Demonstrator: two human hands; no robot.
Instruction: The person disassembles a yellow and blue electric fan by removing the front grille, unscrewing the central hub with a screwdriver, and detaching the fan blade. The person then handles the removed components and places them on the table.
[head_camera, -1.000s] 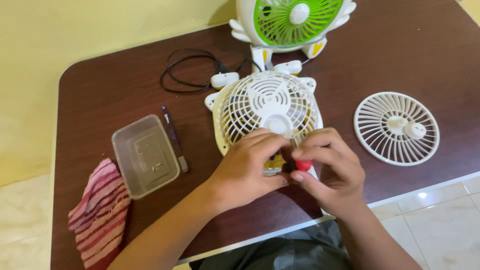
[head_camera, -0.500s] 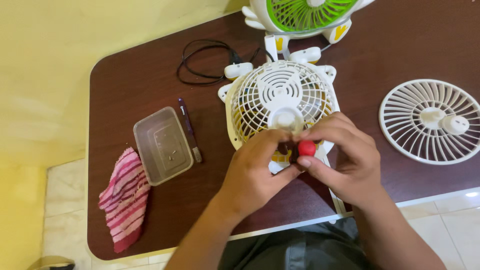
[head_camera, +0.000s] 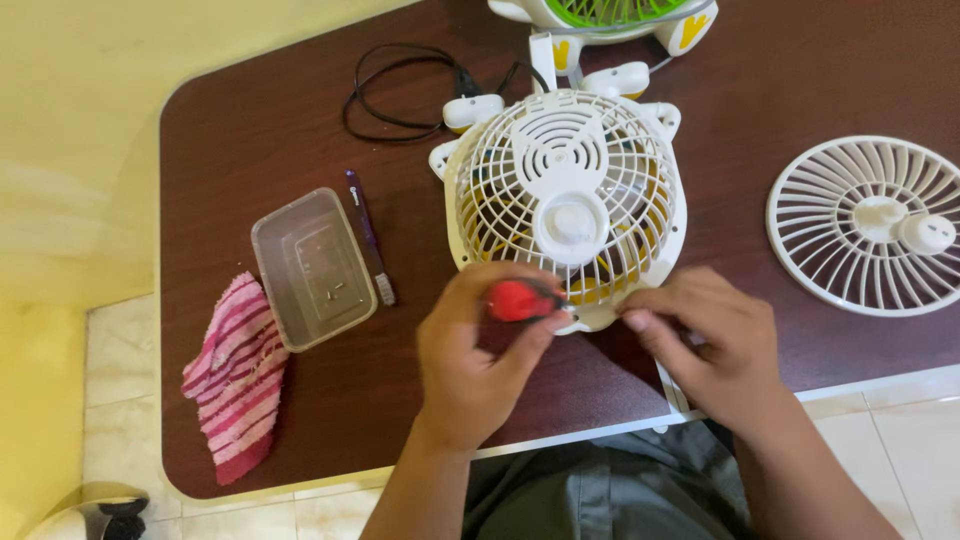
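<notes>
**A:** What did the head camera show?

**B:** It looked down on a dark brown table (head_camera: 250, 140). The landmark was a small white fan (head_camera: 570, 205) lying grille-up near the table's middle, with yellow blades showing through the grille.

**A:** Where were the person's hands?

**B:** Both sat at the fan's near edge. The left hand (head_camera: 475, 355) was closed around a red-handled screwdriver (head_camera: 520, 300), thumb and fingers wrapped on the handle, its tip pointing at the fan's lower rim. The right hand (head_camera: 715, 345) rested just right of that spot, fingertips touching the rim. Its fingers were curled, but I could not tell whether it gripped anything.

**A:** So the screwdriver was off the table?

**B:** Yes, held in the left hand, touching or nearly touching the fan's bottom edge.

**A:** What else lay around the fan?

**B:** To its right, well apart, lay a loose white fan grille (head_camera: 870, 225). Beyond the fan, at the table's far edge, stood a second fan with a green grille (head_camera: 610, 15), mostly cut off. To the fan's far left coiled a black cable (head_camera: 395, 85). Left of the fan lay a dark purple pen (head_camera: 368, 235), beside a clear plastic container (head_camera: 312, 268). Further left, at the table's edge, lay a pink striped cloth (head_camera: 235, 375).
</notes>
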